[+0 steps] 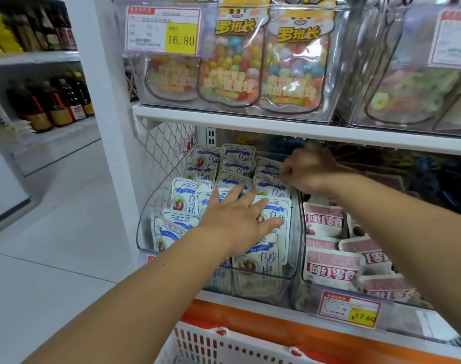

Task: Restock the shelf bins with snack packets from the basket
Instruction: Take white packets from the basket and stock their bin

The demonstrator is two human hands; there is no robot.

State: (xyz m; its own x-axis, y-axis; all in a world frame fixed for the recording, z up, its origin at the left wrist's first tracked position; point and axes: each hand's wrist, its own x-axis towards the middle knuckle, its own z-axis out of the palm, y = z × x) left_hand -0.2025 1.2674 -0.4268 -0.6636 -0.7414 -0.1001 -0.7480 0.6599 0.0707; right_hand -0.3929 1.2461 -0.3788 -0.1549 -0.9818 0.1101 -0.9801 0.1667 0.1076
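A clear shelf bin [293, 258] on the lower shelf holds several white-and-blue snack packets [183, 198] stacked in rows. My left hand [237, 216] lies flat with spread fingers on the front packets. My right hand [307, 170] reaches deeper into the same bin, fingers curled at the packets in the back right row; what it pinches is hidden. The white slotted basket [211, 345] shows at the bottom edge, below the shelf.
A neighbouring clear bin [303, 292] to the right holds pink-and-white packets [329, 266] with a price tag [350, 310]. The shelf above [250, 124] carries bins of colourful candy bags [232, 67]. A wire mesh side panel [163, 145] bounds the left. Bottles [50, 101] stand on far-left shelves.
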